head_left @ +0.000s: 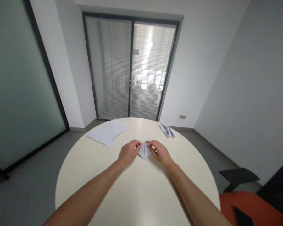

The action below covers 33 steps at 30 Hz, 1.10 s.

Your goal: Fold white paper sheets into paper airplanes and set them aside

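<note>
A small piece of folded white paper is between my two hands, near the middle of the round table. It has a pointed lower end and a crease or seam running down its centre. My left hand pinches its left edge between thumb and fingers. On the opposite side, my right hand is closed on the right edge, its fingertips near the upper corner. Parts of both paper edges are hidden behind my fingers.
The cream round table carries a larger white sheet at the far left. Another folded paper with dark printed patches lies at the far right. An orange chair with a black armrest stands close to the table's right side.
</note>
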### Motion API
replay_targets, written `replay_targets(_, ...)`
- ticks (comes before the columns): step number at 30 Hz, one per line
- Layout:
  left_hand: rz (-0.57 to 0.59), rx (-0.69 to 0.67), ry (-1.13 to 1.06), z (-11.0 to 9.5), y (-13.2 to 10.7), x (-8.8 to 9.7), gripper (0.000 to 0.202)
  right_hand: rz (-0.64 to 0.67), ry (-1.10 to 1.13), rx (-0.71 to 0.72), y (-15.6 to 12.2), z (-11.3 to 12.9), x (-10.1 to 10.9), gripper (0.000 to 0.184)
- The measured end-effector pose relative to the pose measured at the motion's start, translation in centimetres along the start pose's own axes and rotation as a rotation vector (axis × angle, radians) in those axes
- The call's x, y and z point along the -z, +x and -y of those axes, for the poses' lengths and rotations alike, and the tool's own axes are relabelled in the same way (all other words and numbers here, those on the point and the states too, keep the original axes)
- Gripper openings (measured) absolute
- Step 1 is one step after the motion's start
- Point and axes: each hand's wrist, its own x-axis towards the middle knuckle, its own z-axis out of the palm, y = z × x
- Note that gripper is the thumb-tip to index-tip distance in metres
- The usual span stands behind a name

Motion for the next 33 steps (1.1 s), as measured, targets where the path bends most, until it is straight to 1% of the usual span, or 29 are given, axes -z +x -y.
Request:
replay_targets(7, 0.025, -0.004, -0.025, 0.0, 0.0, 0.0, 0.016, 0.037, 0.070, -0.091, 0.0, -0.1, -0.1, 0.022)
replay_targets(14, -0.016, 0.100, -0.066, 0.9, 0.1, -0.3, 0.018, 0.071, 0.104, -0.196, -0.3, -0.9, -0.3, 0.016)
replay_targets(20, -0.071, 0.189, -0.165, 1.5, 0.3, -0.1, 0.016, -0.013, 0.135, -0.264, -0.5, -2.1, -0.2, 0.017)
replay_targets(24, -0.113, 0.213, -0.199, 1.9, 0.4, -0.2, 0.016, -0.056, 0.136, -0.280, -0.6, -2.6, 0.1, 0.018)
replay_targets(27, -0.143, 0.217, -0.202, 2.3, 0.4, -0.2, 0.016, -0.076, 0.132, -0.275, -0.6, -2.6, 0.2, 0.018)
replay_targets(33, -0.209, 0.268, -0.178, 3.3, 0.5, -0.3, 0.016, -0.102, 0.114, -0.283, -0.6, -2.7, 0.3, 0.018)
